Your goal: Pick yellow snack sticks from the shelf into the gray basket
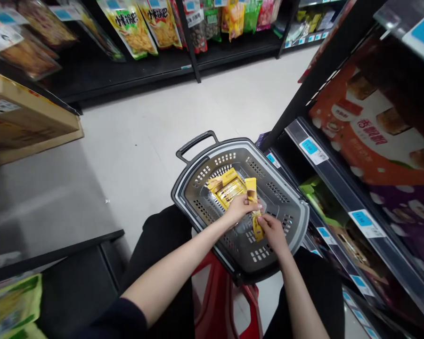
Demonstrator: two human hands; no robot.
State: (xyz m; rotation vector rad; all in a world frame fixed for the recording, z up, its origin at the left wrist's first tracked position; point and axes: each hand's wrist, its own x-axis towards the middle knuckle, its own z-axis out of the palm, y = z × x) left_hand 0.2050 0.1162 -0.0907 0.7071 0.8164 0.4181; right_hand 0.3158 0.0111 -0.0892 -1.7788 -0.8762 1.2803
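Observation:
A long yellow sachet (251, 186) is held between my two hands, above the inside of a grey shopping basket (243, 146). My left hand (239, 208) pinches the sachet around its middle. Lower down, the fingers of my right hand (273, 230) close on its side, and its bottom end sticks out beneath them. Inside the basket lies an open yellow box (227, 178) with several similar sachets in it, just beyond my left hand. Part of that box is hidden by my left hand. The print on the sachet is too small to read.
Under the basket is a red frame or stool (212, 301) between my legs. Shelves with price tags (313, 150) and orange cartons (363, 127) stand close on the right. Snack bags (130, 28) fill the far shelf. A cardboard box (28, 113) is at the left, over pale floor tiles (134, 122).

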